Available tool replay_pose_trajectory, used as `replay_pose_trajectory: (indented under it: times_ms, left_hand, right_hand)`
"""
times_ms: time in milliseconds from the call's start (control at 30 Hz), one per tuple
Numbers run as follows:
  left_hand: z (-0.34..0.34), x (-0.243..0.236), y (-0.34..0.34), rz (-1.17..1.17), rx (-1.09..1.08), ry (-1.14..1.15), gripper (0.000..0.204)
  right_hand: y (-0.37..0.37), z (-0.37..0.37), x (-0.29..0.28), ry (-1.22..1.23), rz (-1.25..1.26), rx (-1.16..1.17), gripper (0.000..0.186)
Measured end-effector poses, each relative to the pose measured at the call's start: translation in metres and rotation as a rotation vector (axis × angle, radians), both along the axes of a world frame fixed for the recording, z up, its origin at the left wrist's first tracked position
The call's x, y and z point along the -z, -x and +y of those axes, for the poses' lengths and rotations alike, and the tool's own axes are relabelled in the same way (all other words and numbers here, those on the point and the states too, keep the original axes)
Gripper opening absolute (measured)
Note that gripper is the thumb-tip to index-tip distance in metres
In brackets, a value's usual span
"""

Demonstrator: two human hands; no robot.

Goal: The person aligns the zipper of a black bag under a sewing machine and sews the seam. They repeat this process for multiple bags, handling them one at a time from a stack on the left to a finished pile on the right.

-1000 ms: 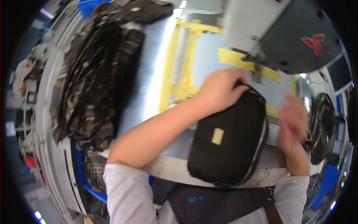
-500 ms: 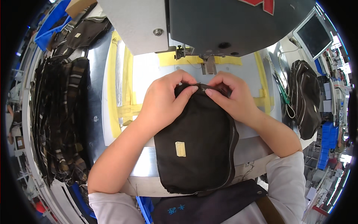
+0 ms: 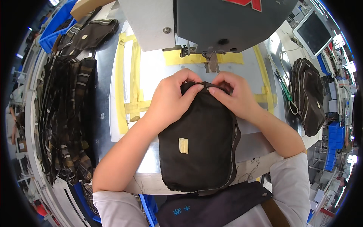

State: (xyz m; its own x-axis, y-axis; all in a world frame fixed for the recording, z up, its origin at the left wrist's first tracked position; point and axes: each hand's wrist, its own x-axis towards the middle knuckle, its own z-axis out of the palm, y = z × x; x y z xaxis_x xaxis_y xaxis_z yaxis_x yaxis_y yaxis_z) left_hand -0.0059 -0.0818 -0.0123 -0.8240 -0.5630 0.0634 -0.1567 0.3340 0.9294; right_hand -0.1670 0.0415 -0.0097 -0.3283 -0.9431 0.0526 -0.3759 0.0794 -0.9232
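A dark brown fabric pouch piece with a pale tape patch and a zipper down its right side lies below the sewing machine head. My left hand pinches its top edge with thumb and fingers. Just to the right, my right hand pinches the same edge by the zipper end. Both sit a little in front of the presser foot, over a pale plate with yellow tape strips.
Layered plaid and dark fabric pieces line the left, with a blue bin behind. At right lie dark zipped pieces, green-handled scissors, a screen and blue bins. People appear faintly at the far left.
My right hand came in from right of the pouch onto its top edge beside my left hand. The pouch straightened. The view tilted toward the machine, then shifted slightly.
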Motion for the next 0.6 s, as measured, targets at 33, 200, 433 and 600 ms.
replay_pose_trajectory:
  times_ms: [33, 200, 433, 600]
  left_hand:
    - [0.0005, 0.0005, -0.0004, 0.003, 0.010, 0.009, 0.011]
    - [0.0058, -0.0022, -0.0011, -0.003, 0.032, 0.072, 0.012]
    - [0.0057, -0.0020, -0.0012, 0.010, 0.022, 0.041, 0.013]
    - [0.0059, -0.0044, -0.0010, -0.005, 0.025, 0.031, 0.013]
  right_hand:
    - [-0.0009, -0.0002, 0.0019, 0.041, -0.023, -0.003, 0.015]
    - [-0.0010, 0.0011, -0.0004, 0.026, 0.021, -0.030, 0.014]
    - [-0.0004, 0.0003, 0.0015, 0.077, -0.018, -0.032, 0.013]
    - [0.0018, 0.0010, 0.0023, 0.054, -0.037, -0.040, 0.012]
